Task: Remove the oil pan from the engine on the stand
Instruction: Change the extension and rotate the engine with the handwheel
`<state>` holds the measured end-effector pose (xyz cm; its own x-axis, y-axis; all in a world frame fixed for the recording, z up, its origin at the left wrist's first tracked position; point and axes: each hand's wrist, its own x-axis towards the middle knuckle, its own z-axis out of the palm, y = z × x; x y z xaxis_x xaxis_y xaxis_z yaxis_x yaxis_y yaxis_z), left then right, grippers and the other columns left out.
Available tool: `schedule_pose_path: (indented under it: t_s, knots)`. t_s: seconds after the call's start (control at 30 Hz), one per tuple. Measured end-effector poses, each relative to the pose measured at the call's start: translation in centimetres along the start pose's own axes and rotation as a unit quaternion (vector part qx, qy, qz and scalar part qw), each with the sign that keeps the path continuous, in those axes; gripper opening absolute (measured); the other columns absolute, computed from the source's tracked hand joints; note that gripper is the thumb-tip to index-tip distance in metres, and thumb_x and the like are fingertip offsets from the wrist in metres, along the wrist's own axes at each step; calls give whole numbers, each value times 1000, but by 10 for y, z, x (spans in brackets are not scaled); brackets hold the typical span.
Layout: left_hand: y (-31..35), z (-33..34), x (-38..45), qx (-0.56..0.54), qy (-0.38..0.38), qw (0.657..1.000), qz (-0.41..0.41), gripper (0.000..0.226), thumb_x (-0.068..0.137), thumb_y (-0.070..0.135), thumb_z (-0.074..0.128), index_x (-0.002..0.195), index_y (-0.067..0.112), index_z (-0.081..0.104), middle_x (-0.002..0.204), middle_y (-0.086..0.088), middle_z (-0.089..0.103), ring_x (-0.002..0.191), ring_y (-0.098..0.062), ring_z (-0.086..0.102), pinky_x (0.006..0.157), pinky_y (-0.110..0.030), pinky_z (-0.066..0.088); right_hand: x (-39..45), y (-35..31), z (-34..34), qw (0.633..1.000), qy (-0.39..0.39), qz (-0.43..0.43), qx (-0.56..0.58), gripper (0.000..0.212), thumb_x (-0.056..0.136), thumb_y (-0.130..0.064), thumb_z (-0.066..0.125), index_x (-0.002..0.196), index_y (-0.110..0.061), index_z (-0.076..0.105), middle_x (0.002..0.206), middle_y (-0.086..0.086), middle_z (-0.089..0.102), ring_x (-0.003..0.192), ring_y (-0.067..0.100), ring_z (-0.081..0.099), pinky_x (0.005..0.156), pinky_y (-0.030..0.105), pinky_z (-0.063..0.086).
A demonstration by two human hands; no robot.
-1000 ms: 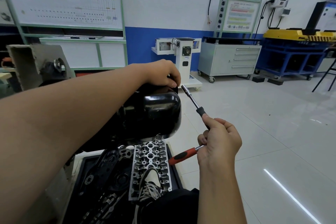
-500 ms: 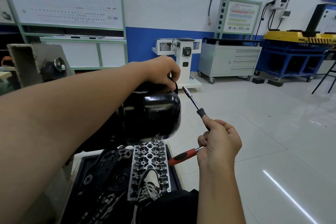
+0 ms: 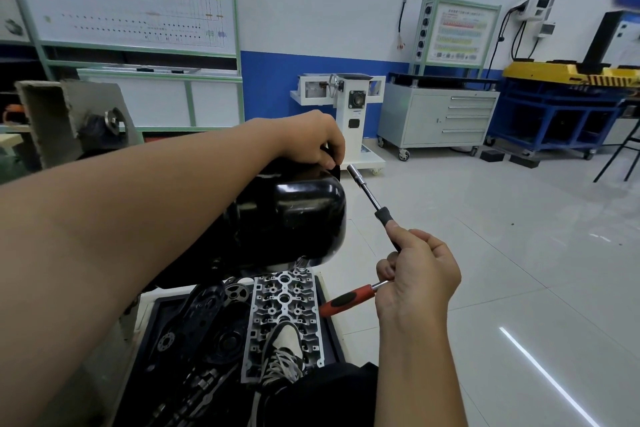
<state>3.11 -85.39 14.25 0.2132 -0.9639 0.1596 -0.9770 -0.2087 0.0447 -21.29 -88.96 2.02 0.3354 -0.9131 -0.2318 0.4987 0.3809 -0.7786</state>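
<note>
The glossy black oil pan (image 3: 294, 218) bulges toward me at the centre, mounted on the engine, most of which my left forearm hides. My left hand (image 3: 311, 140) reaches over the pan's far top edge, fingers curled down at the rim; what they pinch is hidden. My right hand (image 3: 415, 274) grips a ratchet wrench (image 3: 346, 300) with a red and black handle. Its long socket extension (image 3: 369, 192) points up and left, the tip just right of my left fingers and apart from the pan.
Below the pan a tray (image 3: 334, 329) holds a silver cylinder head (image 3: 282, 302) and dark engine parts. My shoe (image 3: 280, 354) rests on it. A grey stand plate (image 3: 69, 118) is at the left, a white pedestal (image 3: 346, 107) and a cabinet (image 3: 440, 114) behind.
My left hand has shifted slightly on the pan's far edge. The right hand and wrench have hardly moved.
</note>
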Motion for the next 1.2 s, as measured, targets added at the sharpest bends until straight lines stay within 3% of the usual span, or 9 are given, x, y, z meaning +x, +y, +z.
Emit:
schedule_pose_path:
  t_s: [0.1, 0.2, 0.3, 0.43, 0.6, 0.77, 0.93, 1.03, 1.2]
  knots:
    - [-2, 0, 0, -13, -1, 1000, 4, 11, 90, 19, 76, 98, 28, 77, 94, 20, 69, 93, 2, 61, 86, -25, 47, 0, 0, 0, 1000, -1, -1, 3, 28, 77, 8, 81, 82, -10, 60, 46, -6, 47, 39, 13, 25, 41, 23, 26]
    - [-1, -1, -2, -19, -48, 999, -6, 19, 99, 25, 63, 108, 33, 78, 107, 17, 70, 101, 3, 58, 96, -31, 46, 0, 0, 0, 1000, -4, 0, 0, 27, 77, 7, 81, 84, -9, 60, 46, -5, 46, 39, 13, 25, 41, 24, 26]
    - [2, 0, 1, -3, -72, 997, -12, 25, 101, 20, 59, 108, 35, 78, 111, 15, 71, 103, -3, 60, 99, -34, 47, 0, 0, 0, 1000, -4, -2, 3, 28, 77, 8, 81, 84, -9, 60, 47, -4, 49, 39, 13, 25, 41, 24, 26]
    - [3, 1, 4, 13, -32, 999, -19, 18, 94, 17, 70, 97, 31, 80, 96, 21, 71, 93, 1, 61, 90, -30, 51, -1, 0, 1, 1000, -4, 0, 2, 28, 76, 8, 81, 83, -9, 59, 46, -5, 50, 40, 13, 25, 41, 24, 26]
    - [3, 1, 6, -4, 15, 1000, -14, 12, 82, 21, 85, 86, 28, 76, 84, 20, 67, 85, 4, 60, 73, -18, 44, 0, 0, 1, 1000, -4, -1, 4, 28, 76, 7, 81, 84, -9, 60, 47, -5, 50, 39, 13, 25, 40, 23, 26]
    - [4, 0, 3, -27, -5, 1000, -13, 12, 86, 19, 81, 91, 28, 77, 90, 18, 70, 90, 2, 62, 86, -27, 50, -2, 0, 3, 1000, -8, 3, 4, 28, 77, 8, 81, 83, -9, 59, 45, -6, 51, 39, 13, 26, 41, 24, 26]
    - [8, -5, 1, -6, -62, 998, -13, 22, 97, 17, 66, 108, 30, 80, 100, 23, 71, 94, 7, 61, 90, -23, 47, -2, -1, 1, 1000, -5, 1, 0, 27, 78, 7, 81, 84, -9, 60, 45, -7, 52, 39, 12, 27, 41, 24, 27]
    - [8, -4, 2, 4, -54, 998, -16, 27, 96, 10, 65, 104, 31, 80, 97, 26, 68, 92, 6, 60, 85, -20, 45, -3, -1, 1, 1000, -7, 3, 0, 27, 77, 7, 80, 84, -9, 60, 44, -7, 49, 38, 12, 27, 41, 24, 27]
    - [8, -2, 0, 11, 7, 1000, -15, 13, 85, 17, 81, 94, 27, 79, 88, 20, 69, 88, 7, 59, 71, -13, 39, -3, 0, 3, 1000, -6, 5, 5, 28, 77, 8, 80, 82, -9, 60, 45, -6, 46, 39, 13, 25, 41, 24, 26]
